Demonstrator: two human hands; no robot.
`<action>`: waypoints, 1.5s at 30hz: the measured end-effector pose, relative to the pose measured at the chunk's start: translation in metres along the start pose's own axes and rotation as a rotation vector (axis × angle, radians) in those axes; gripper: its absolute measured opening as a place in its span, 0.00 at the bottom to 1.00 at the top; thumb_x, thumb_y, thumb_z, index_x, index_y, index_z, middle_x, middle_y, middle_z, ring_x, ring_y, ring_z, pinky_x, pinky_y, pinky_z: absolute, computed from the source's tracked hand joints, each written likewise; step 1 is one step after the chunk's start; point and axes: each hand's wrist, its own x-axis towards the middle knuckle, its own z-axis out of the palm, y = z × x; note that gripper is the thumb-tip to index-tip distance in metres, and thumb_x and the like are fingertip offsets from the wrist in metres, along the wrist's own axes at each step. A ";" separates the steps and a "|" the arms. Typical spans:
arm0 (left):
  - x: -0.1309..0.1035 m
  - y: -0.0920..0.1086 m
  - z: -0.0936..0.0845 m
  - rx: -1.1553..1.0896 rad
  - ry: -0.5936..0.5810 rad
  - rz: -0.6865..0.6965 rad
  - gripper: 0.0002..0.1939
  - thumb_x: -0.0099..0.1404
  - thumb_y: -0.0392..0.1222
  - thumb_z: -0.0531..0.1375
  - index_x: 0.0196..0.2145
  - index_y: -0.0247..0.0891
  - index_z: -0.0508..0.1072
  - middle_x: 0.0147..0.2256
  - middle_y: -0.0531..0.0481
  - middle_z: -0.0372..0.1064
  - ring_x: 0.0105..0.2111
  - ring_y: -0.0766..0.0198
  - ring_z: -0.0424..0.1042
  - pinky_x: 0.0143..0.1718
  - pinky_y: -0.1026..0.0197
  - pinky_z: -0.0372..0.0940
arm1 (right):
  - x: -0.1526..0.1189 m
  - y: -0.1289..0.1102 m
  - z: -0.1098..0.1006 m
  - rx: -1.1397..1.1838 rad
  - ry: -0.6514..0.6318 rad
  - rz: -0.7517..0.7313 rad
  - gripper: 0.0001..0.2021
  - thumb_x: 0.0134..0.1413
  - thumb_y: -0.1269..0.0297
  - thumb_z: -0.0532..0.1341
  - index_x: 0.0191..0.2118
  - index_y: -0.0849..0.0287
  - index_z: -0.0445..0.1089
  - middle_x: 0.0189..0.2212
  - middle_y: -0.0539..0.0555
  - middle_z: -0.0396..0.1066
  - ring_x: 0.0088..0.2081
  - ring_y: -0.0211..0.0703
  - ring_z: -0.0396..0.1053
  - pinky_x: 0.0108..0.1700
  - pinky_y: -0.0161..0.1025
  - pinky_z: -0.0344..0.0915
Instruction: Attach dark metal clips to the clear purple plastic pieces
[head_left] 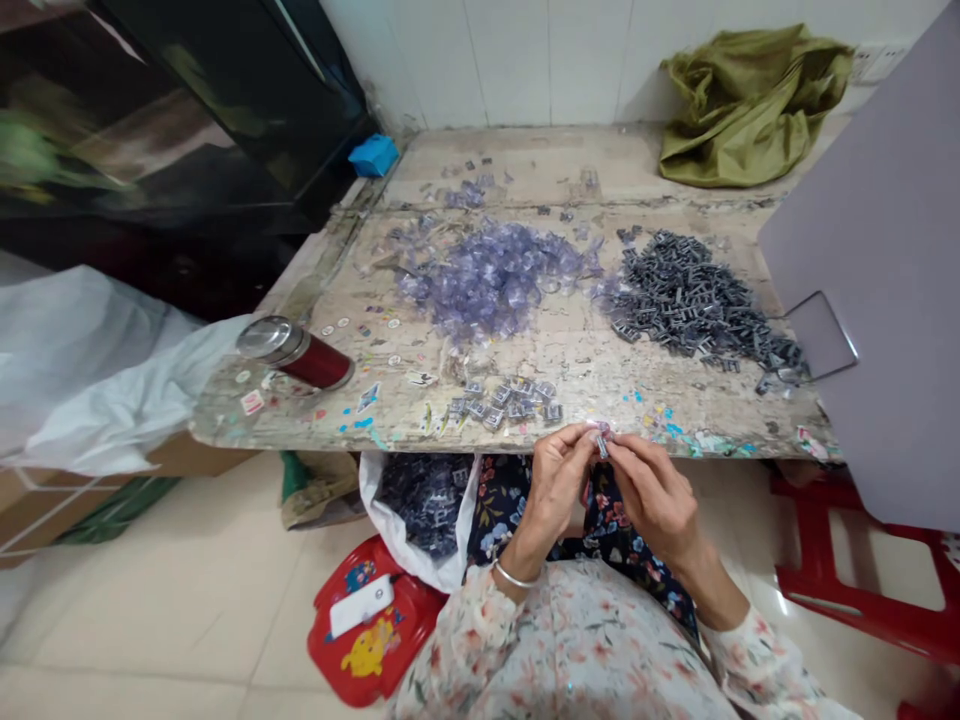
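Observation:
My left hand [559, 475] and my right hand [660, 492] meet at the table's front edge, fingers pinched together. Between the fingertips is a small dark grey plastic piece [602, 446], with a bit of clear purplish plastic by it; both hands grip it. Just left of my hands lies a group of small clear-and-grey pieces [510, 402]. Farther back spreads a heap of transparent purplish plastic parts [499, 275]. To its right rises a pile of dark grey plastic parts [686, 290]. The exact kind of these parts is too small to tell.
A red thermos [322, 362] stands at the table's left. An olive cloth [750, 110] lies at the back right. Below the edge is a white sack [469, 520] of dark parts, beside a red stool [330, 610] bearing a white device [361, 606]. A grey panel [885, 260] borders the right.

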 end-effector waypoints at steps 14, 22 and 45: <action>-0.010 0.005 0.002 0.325 0.060 0.165 0.12 0.63 0.47 0.62 0.32 0.34 0.80 0.23 0.52 0.68 0.28 0.65 0.68 0.35 0.63 0.65 | 0.000 -0.002 0.003 -0.096 0.056 -0.051 0.23 0.57 0.79 0.61 0.58 0.62 0.65 0.43 0.62 0.74 0.45 0.45 0.74 0.47 0.40 0.74; -0.013 0.006 0.000 0.458 0.090 0.349 0.13 0.66 0.45 0.60 0.29 0.38 0.79 0.29 0.48 0.71 0.31 0.62 0.69 0.36 0.62 0.64 | 0.004 -0.008 0.003 -0.052 -0.022 -0.001 0.22 0.62 0.77 0.57 0.59 0.56 0.63 0.43 0.60 0.74 0.46 0.46 0.74 0.47 0.42 0.74; -0.021 0.024 -0.011 0.633 -0.118 0.475 0.13 0.69 0.41 0.56 0.30 0.39 0.79 0.31 0.48 0.72 0.32 0.63 0.69 0.36 0.63 0.63 | 0.033 -0.007 -0.021 0.257 -0.126 0.105 0.15 0.62 0.71 0.59 0.54 0.55 0.68 0.41 0.57 0.74 0.43 0.45 0.74 0.44 0.41 0.75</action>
